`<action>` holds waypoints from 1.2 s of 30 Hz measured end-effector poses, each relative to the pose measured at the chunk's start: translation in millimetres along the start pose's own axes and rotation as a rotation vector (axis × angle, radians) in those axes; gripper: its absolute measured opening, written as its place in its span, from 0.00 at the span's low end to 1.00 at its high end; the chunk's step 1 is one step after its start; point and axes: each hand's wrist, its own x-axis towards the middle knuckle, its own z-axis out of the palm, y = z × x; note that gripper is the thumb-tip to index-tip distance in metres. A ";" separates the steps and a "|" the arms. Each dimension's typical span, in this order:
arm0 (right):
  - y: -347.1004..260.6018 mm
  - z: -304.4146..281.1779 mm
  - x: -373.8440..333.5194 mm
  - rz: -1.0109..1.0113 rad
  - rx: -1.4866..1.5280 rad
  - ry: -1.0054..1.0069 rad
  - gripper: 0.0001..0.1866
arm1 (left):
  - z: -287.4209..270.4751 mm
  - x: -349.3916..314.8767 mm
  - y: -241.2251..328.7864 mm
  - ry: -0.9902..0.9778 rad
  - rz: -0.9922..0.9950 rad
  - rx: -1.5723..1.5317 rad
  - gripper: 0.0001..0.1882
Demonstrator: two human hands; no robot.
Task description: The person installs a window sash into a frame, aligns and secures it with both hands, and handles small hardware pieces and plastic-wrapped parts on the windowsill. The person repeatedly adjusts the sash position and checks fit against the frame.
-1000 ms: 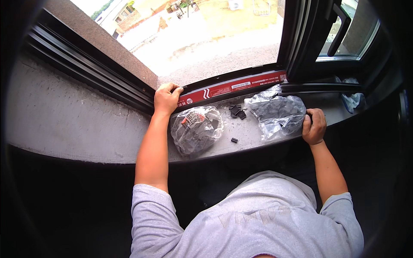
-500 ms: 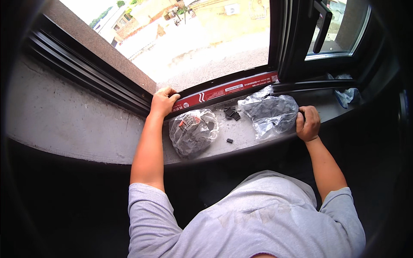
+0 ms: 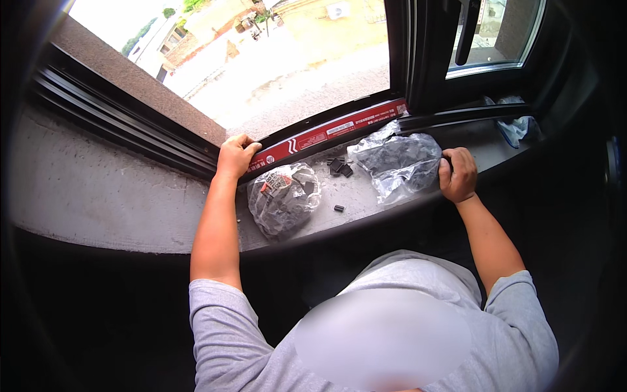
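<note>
My left hand (image 3: 236, 157) is at the lower left corner of the window frame (image 3: 307, 130), fingers curled together and thumb toward the red label strip (image 3: 313, 136). Whether it pinches a small part there is hidden. My right hand (image 3: 459, 175) is closed at the right side of a clear plastic bag (image 3: 400, 163) full of dark pieces, its thumb against the bag's edge. What its fingers grip, if anything, cannot be made out. Below my left hand sits a second clear bag (image 3: 284, 199) with dark contents. Several small black plastic pieces (image 3: 339, 167) lie between the bags.
A single black piece (image 3: 339, 208) lies near the front of the grey sill (image 3: 117, 189). At the right, a crumpled plastic wrapper (image 3: 517, 130) lies near a smaller window with a black handle (image 3: 467, 32). Buildings and bright ground show outside.
The view has shifted slightly, so the window and sill sit a little farther left. Both hands keep their places at the frame corner and beside the bag.
</note>
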 end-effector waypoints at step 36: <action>0.5 -1.5 -2.0 0.059 0.048 -0.014 0.14 | 77.8 -91.7 163.1 0.015 0.239 -0.375 0.09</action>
